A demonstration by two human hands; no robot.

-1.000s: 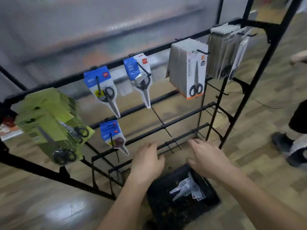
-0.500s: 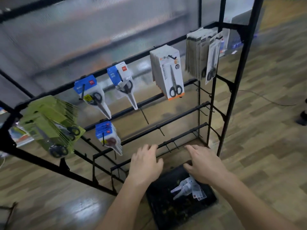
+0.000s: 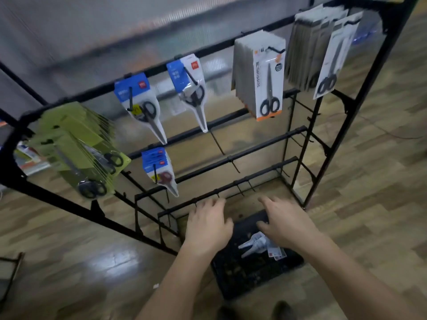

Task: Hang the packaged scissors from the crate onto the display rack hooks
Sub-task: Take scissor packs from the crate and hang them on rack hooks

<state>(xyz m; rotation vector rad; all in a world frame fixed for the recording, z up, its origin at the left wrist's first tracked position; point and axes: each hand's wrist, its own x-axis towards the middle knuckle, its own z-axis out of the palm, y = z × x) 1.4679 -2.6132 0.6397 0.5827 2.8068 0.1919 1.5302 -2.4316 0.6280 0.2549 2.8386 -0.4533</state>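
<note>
both hands hovered palm-down above the black crate (image 3: 251, 271) on the wooden floor, at the foot of the display rack (image 3: 272, 146). left hand (image 3: 208, 225) and right hand (image 3: 285, 224) had fingers spread and gripped nothing. one packaged scissors (image 3: 255, 244) lay in the crate; other packs hung on hooks.

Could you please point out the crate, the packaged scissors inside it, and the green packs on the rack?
crate (image 3: 290, 265): head view, right rim.
packaged scissors (image 3: 257, 244): head view, clear blister.
green packs (image 3: 76, 144): head view, front card.
</note>
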